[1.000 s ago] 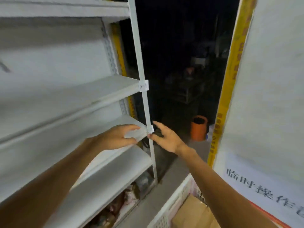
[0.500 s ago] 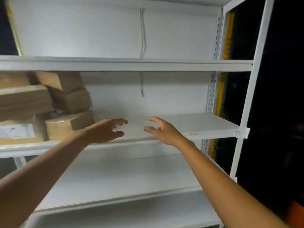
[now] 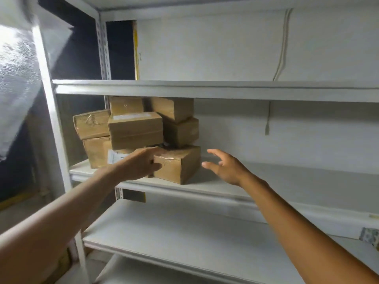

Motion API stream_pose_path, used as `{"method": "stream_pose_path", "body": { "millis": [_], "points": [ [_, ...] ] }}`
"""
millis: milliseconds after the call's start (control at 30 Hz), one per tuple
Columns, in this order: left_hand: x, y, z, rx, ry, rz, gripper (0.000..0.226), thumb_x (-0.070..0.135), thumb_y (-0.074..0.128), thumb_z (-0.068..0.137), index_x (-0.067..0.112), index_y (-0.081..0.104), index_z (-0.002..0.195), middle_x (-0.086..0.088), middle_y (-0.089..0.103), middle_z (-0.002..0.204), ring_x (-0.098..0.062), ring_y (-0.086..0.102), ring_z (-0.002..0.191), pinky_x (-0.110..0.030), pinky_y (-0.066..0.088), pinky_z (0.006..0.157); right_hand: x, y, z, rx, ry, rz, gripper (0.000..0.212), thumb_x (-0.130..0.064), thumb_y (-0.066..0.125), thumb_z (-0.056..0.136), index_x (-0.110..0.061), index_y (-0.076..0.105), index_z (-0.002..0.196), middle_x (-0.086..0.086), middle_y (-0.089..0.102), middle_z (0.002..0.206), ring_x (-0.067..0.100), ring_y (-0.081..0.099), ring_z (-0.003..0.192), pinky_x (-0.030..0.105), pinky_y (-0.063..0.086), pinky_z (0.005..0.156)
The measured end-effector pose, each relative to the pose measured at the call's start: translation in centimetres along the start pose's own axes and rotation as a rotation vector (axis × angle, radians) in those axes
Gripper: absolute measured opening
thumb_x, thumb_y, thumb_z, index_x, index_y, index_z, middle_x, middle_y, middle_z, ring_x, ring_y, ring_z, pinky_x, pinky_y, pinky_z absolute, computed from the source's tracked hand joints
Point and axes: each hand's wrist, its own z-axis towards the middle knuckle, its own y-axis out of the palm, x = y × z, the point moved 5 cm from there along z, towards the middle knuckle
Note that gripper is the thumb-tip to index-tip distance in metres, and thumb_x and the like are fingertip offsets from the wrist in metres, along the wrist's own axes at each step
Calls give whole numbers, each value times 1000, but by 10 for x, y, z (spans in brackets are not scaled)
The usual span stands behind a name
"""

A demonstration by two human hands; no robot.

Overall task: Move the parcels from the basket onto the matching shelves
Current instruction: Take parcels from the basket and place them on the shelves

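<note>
Several brown cardboard parcels (image 3: pixel 135 130) are piled at the left end of the middle shelf (image 3: pixel 297 181) of a white metal rack. The front bottom parcel (image 3: pixel 180 167) lies at the pile's right edge, taped with clear film. My left hand (image 3: pixel 137 165) reaches to its left corner, with fingers lying on the top and the thumb against the front face. My right hand (image 3: pixel 225 169) hovers open just right of that parcel, fingers spread, not touching it. The basket is out of view.
The shelf above (image 3: pixel 225 89) and the two shelves below (image 3: pixel 184 238) are bare white boards. A white upright post (image 3: pixel 51 119) stands at the left, and a cord (image 3: pixel 281 58) hangs down the rack's back wall.
The view has swung left from the rack's right end to the parcel pile. Both empty hands moved left with it, and my left hand now touches the front parcel.
</note>
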Motion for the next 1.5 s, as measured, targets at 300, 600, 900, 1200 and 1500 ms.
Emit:
{"method": "stream_pose_path", "body": {
  "millis": [300,600,900,1200,1500],
  "points": [
    [-73,-37,15,245,-66,89,50,13,60,91,18,44,139,-5,52,136,-22,54,119,-30,51,92,-24,44,99,-68,-127,81,59,-41,59,92,-29,38,145,2,37,152,24,42,134,34,38,100],
    [-151,-61,16,330,-375,214,77,25,63,89,20,17,150,-9,23,155,-32,27,139,-51,33,107,-68,95,182,-116,-165,347,64,-26,60,94,-20,27,149,13,35,149,30,44,130,33,40,96],
    [-202,-57,36,244,-296,-71,66,31,58,91,29,23,146,0,44,144,-13,55,111,-38,53,92,-78,129,221,101,-45,509,68,-37,52,97,-18,17,152,9,33,149,24,39,131,33,36,100],
    [-244,-48,55,359,-200,-505,73,52,56,79,36,25,143,9,45,139,6,54,99,-10,47,72,-70,152,252,261,140,553,68,-70,36,89,-27,39,141,4,43,145,22,42,130,32,31,94],
    [-239,-56,37,449,-114,-585,71,47,59,78,39,31,143,22,49,128,6,55,101,-3,46,65,-84,147,226,318,94,675,27,-74,51,77,-49,51,87,-2,58,120,16,54,108,40,46,89]
  ]
}}
